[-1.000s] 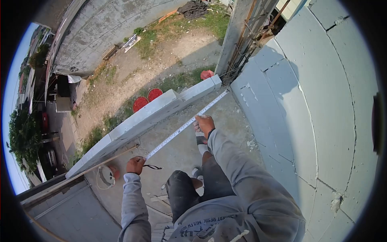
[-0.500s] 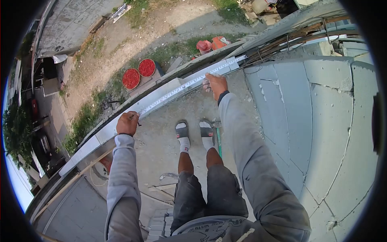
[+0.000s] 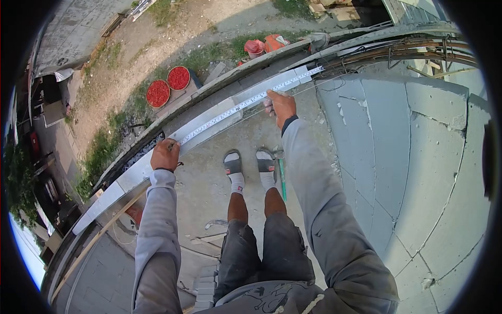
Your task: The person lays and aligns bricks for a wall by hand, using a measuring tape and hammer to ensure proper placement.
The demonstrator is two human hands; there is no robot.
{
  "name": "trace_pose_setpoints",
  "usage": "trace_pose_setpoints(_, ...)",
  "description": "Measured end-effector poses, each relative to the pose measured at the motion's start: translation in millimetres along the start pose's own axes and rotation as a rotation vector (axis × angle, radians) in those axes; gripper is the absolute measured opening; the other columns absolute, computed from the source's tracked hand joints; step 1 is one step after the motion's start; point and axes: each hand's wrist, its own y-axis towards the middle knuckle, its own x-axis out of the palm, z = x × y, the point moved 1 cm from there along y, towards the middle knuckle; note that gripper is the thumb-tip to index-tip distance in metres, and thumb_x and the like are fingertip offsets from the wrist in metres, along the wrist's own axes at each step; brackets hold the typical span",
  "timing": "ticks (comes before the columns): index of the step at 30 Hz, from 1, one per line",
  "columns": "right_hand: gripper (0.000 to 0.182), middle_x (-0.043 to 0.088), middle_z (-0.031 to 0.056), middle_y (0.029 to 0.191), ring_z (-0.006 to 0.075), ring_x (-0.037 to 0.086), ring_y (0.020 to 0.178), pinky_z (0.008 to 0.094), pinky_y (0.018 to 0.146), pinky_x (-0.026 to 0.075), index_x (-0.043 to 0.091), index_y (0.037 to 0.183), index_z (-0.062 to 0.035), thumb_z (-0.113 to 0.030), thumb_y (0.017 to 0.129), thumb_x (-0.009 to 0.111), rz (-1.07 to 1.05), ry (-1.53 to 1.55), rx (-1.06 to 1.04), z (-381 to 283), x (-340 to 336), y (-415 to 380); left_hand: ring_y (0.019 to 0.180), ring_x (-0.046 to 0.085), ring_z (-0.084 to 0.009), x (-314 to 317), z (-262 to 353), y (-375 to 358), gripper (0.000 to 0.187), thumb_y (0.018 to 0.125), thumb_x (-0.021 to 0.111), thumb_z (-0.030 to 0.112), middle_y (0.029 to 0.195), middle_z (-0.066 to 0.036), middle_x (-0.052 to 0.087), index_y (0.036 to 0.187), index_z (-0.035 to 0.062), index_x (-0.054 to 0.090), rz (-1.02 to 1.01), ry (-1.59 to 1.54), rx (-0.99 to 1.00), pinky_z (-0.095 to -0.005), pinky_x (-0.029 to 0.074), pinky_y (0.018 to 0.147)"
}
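A white measuring tape [image 3: 225, 113] with dark markings stretches along the top of a row of pale blocks [image 3: 117, 191] on the low wall. My left hand [image 3: 166, 156] is closed at the tape's left end, and a small dark piece sticks out beside its wrist; what it is I cannot make out. Further right, my right hand [image 3: 282, 106] pinches the tape's edge between thumb and fingers. Beyond it the tape runs on to its free end near the steel bars. A thin string [image 3: 246, 119] runs along the blocks' near side.
Rusty reinforcing bars [image 3: 413, 52] project at upper right. A tall grey block wall [image 3: 376, 136] curves along the right. By my feet lies a green-handled hammer [image 3: 282, 180]. Past the wall, at ground level, sit two round containers of red material [image 3: 158, 93]. A wooden strip [image 3: 99, 243] slants at lower left.
The view has shifted slightly, so more of the bars at upper right shows. Both hands keep their hold at nearly the same places along the tape.
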Motion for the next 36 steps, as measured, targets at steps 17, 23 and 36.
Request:
trace_pose_setpoints(17, 0.021, 0.06, 0.0066, 0.062, 0.0107, 0.048, 0.041, 0.0246, 0.035, 0.035, 0.059, 0.087, -0.0012, -0.022, 0.085, 0.06, 0.01, -0.021, 0.005, -5, 0, -5, 0.085, 0.058, -0.0343, 10, 1, 1, 0.019, 0.081, 0.062, 0.027, 0.088, -0.016, 0.061, 0.087, 0.0089, 0.063, 0.023, 0.055, 0.005, -0.043, 0.046, 0.075)
trace_pose_setpoints(23, 0.021, 0.06, 0.0067, 0.064, 0.0107, 0.048, 0.041, 0.0248, 0.036, 0.034, 0.059, 0.088, -0.0011, -0.022, 0.084, 0.06, 0.024, 0.004, 0.022, -8, -6, -4, 0.088, 0.057, -0.0334, 14, 8, -3, 0.018, 0.081, 0.063, 0.026, 0.089, -0.015, 0.059, 0.087, 0.01, 0.062, 0.026, 0.027, -0.029, -0.0425, 0.046, 0.076)
trace_pose_setpoints(36, 0.019, 0.061, 0.0086, 0.065, 0.0113, 0.048, 0.041, 0.0244, 0.036, 0.032, 0.061, 0.09, -0.0002, -0.018, 0.084, 0.059, 0.1, -0.04, -0.019, -18, -24, 7, 0.083, 0.058, -0.031, 16, 39, 0, 0.018, 0.081, 0.063, 0.027, 0.085, -0.013, 0.058, 0.085, 0.0095, 0.06, 0.071, -0.009, -0.031, -0.04, 0.046, 0.073)
